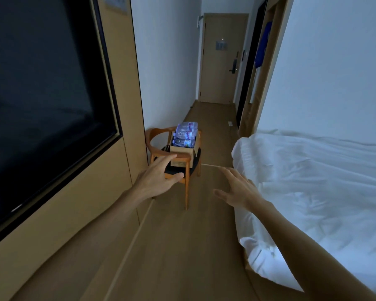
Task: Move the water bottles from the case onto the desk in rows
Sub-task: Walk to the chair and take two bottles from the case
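Note:
A cardboard case [181, 153] sits on the dark seat of a wooden chair [159, 135] down the aisle. Several clear water bottles [185, 133] with blue labels are piled in it, lying on their sides. My left hand [159, 175] reaches forward with straight, spread fingers, held in the air short of the chair and holding nothing. My right hand [238, 189] is stretched out to the right of the chair, fingers straight, also with nothing in it. No desk is in view.
A large dark television [44, 94] hangs on a wood-panelled wall at the left. A bed with white sheets [317, 181] fills the right. Wooden floor [182, 246] runs between them toward a closed door [220, 59] at the far end.

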A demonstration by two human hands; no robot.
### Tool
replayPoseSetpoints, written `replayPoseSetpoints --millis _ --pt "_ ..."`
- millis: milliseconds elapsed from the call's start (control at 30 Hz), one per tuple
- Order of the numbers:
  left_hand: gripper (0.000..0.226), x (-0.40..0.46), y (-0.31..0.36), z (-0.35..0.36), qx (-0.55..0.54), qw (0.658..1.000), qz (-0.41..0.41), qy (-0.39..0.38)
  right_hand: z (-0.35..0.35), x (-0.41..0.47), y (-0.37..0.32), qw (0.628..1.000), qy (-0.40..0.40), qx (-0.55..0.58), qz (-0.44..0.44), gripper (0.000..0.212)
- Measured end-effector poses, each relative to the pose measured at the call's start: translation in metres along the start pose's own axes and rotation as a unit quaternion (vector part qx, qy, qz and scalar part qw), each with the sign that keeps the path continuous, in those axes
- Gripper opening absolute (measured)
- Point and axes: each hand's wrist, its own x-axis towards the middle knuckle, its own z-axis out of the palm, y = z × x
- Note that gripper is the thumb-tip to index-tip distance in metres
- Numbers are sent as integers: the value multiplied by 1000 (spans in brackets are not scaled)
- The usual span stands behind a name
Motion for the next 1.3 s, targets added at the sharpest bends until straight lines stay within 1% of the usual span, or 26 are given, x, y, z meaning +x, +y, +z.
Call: replayPoseSetpoints --millis 100,167,300,567,767,867,967,1067,1100,1167,1233,1267,1300 --pt "63 69 -17 15 -16 1000 25 10 5 64 23 1000 -2 4 0 76" --pt "63 115 -30 23 -16 999 28 1 5 109 37 1000 -6 1 10 77" --pt "71 199 -56 36 -9 1000 0 -27 3 189 61 1000 -3 -4 19 77" --pt "70 341 -98 81 -59 997 -23 -37 18 333 118 999 -14 6 36 78" --pt "74 445 -137 123 -63 996 -50 -39 42 448 164 999 -39 35 9 79" --pt "68 505 -157 144 -103 991 -73 -42 49 512 187 997 -47 57 -11 78" --pt "59 560 -172 157 -114 990 -88 -16 53 579 208 995 -56 68 -36 76" --pt "39 604 -182 163 -115 988 -102 29 59 646 224 993 -83 56 -63 72" --pt "38 617 -185 163 -120 987 -99 33 61 667 228 992 -96 54 -69 71" --pt "51 641 -199 166 -131 985 -101 43 69 708 231 988 -118 49 -87 67" --pt "45 665 -221 173 -142 979 -136 47 79 743 231 984 -130 52 -106 63" --pt "49 678 -237 179 -136 975 -170 39 85 759 230 983 -130 62 -113 61" --pt "58 691 -252 184 -123 970 -206 32 91 776 231 982 -130 74 -119 59"
